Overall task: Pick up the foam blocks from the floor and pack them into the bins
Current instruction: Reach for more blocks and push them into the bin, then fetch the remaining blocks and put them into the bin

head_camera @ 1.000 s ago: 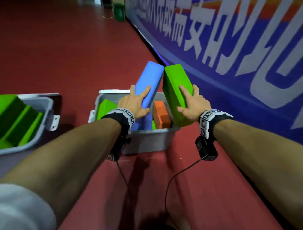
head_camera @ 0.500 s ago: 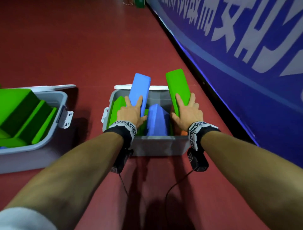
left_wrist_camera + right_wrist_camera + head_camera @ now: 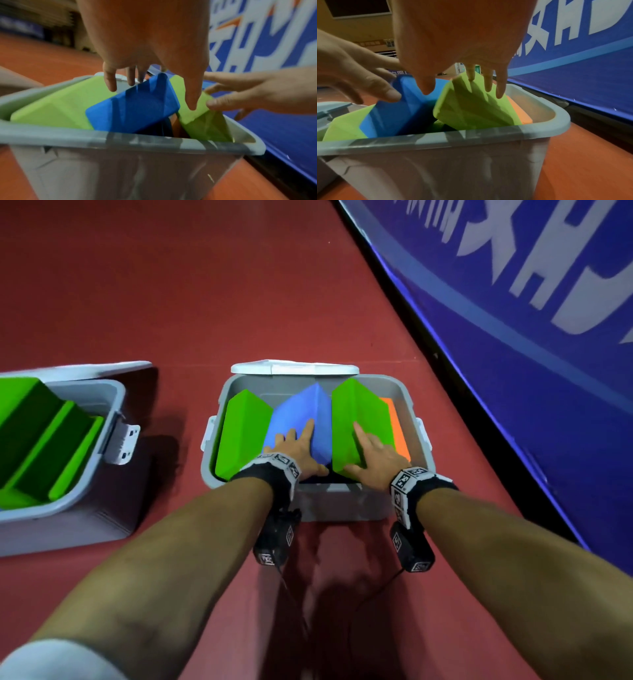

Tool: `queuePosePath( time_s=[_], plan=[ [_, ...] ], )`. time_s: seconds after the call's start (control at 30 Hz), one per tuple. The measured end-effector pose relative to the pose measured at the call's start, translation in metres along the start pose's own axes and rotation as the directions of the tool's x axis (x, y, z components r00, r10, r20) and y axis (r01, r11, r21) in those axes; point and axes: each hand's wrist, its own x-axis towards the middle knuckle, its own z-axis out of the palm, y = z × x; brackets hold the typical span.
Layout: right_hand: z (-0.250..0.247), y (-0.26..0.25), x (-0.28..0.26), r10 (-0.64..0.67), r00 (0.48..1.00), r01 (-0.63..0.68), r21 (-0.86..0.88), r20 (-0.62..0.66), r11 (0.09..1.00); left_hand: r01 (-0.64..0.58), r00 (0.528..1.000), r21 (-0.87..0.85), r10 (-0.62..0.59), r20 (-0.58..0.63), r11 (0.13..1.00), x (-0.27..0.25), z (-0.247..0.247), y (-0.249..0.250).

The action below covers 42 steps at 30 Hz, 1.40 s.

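**Blocks in the bin by the blue wall**

A red floor (image 3: 144, 285) ran up to a blue banner (image 3: 548, 344) with white lettering on the right. Near the banner's foot stood a grey bin (image 3: 404, 392), its white lid (image 3: 294, 368) behind the far rim. Inside stood a green block (image 3: 243, 436) at the left wall, a blue block (image 3: 298, 412), another green one (image 3: 359, 419) and an orange block (image 3: 397, 426) at the right wall. The left hand (image 3: 301, 450) lay flat, fingers straight, on the blue block; the right hand (image 3: 376, 453) likewise on the green. A second bin (image 3: 113, 392) of green blocks stood to the left.
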Motion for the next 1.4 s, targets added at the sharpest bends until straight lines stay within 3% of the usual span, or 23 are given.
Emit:
queuePosePath(
  time_s=[0.17,0.3,0.47,0.6,0.83,1.0,1.13,1.17,1.4],
  plan=[
    [-0.012,0.016,-0.011,0.095,0.995,-0.095,-0.021,0.007,0.995,0.005,1.0,0.149,-0.003,-0.011,0.989,-0.006,-0.005,-0.008],
    [-0.027,0.034,-0.038,0.203,0.978,-0.204,-0.018,-0.04,0.979,-0.027,0.999,0.162,0.034,-0.036,0.986,-0.015,-0.015,0.011],
    [-0.054,0.073,-0.105,0.355,0.925,-0.353,0.044,-0.133,0.935,-0.221,0.968,0.127,0.233,-0.089,0.967,-0.038,-0.024,0.085],
    [-0.061,0.122,-0.207,0.519,0.83,-0.51,0.1,-0.203,0.854,-0.406,0.895,0.119,0.42,-0.151,0.906,-0.084,-0.013,0.169],
    [-0.086,0.218,-0.432,0.787,0.512,-0.774,0.212,-0.343,0.596,-0.698,0.685,0.161,0.716,-0.136,0.698,-0.214,0.017,0.346],
    [-0.135,0.244,-0.593,0.872,0.343,-0.849,0.283,-0.348,0.447,-0.834,0.524,0.17,0.85,-0.055,0.525,-0.339,0.01,0.461],
    [-0.184,0.227,-0.721,0.937,0.189,-0.892,0.348,-0.293,0.289,-0.92,0.368,0.169,0.928,0.062,0.353,-0.456,-0.022,0.534],
    [-0.192,0.22,-0.735,0.94,0.173,-0.894,0.353,-0.294,0.276,-0.929,0.346,0.162,0.936,0.069,0.332,-0.471,-0.029,0.541],
    [-0.298,0.131,-0.921,0.988,-0.098,-0.899,0.436,-0.122,-0.035,-0.993,0.096,0.087,0.969,0.227,0.078,-0.658,-0.137,0.606]
  ],
)
